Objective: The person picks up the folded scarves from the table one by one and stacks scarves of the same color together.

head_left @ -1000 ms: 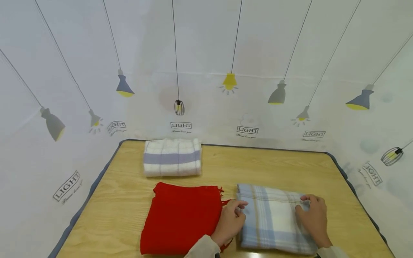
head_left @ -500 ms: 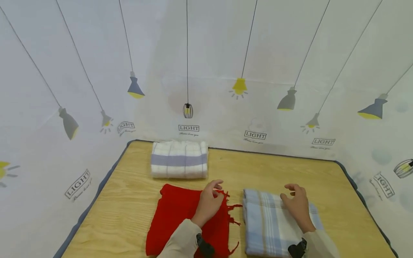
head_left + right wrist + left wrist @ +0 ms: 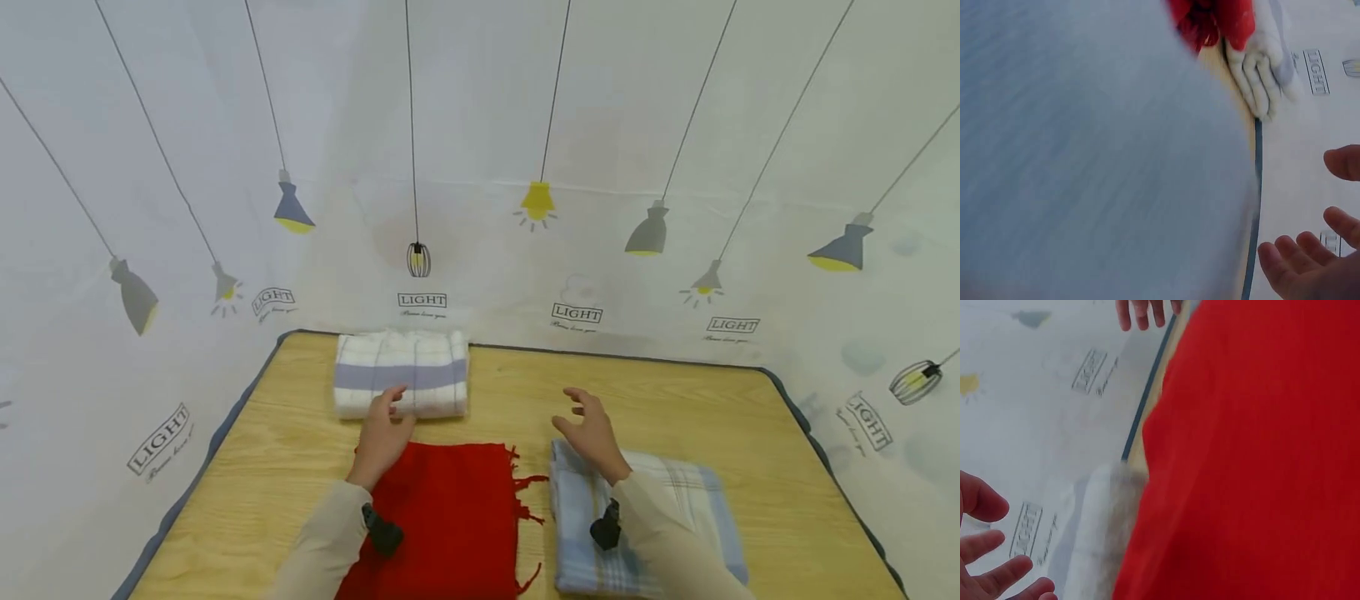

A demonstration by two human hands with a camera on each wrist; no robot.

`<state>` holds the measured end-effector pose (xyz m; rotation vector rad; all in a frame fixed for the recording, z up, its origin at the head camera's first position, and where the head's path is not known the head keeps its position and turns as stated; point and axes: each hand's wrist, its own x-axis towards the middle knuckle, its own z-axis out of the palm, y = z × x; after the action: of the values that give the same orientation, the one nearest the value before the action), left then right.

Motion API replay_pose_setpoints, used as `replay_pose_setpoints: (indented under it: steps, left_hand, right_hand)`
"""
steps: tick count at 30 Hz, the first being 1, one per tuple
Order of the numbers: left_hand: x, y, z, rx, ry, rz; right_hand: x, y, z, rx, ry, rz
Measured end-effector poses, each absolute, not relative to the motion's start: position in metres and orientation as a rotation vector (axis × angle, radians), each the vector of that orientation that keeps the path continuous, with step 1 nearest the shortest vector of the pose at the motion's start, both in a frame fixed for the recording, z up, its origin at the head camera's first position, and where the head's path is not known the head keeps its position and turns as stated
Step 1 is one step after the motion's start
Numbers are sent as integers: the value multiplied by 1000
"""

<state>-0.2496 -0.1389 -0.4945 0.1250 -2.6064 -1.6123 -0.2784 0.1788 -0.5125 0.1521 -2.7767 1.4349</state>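
Note:
My left hand [image 3: 392, 402] hovers with relaxed fingers at the near edge of a folded white towel with a lavender stripe [image 3: 401, 373]; I cannot tell whether it touches the towel. It holds nothing, and its spread fingers [image 3: 991, 565] show low in the left wrist view. My right hand [image 3: 583, 417] hangs open and empty just past the far edge of a folded blue plaid cloth [image 3: 693, 500]. A folded red fringed cloth [image 3: 450, 517] lies under my left forearm and fills the left wrist view [image 3: 1260, 456].
All three cloths lie on a wooden table [image 3: 637, 387] with a dark rim. White sheeting printed with lamps [image 3: 525, 167] closes it in at the back and both sides. The right wrist view is mostly blurred blue cloth [image 3: 1085, 156].
Both hands let go of the plaid cloth and moved away from me. The left crossed over the red cloth to the striped towel; the right rose beyond the plaid cloth's far edge.

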Motion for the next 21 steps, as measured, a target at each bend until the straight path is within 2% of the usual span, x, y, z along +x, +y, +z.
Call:
replay_pose_setpoints:
  steps: [10, 21]
  left_hand:
    - [-264, -196, -508, 274, -2661, -1532]
    - [-286, -242, -520, 346, -2615, -1854]
  right_hand:
    - [-303, 116, -519, 250, -2745, 1732]
    - [-333, 77, -531, 222, -2694, 1957]
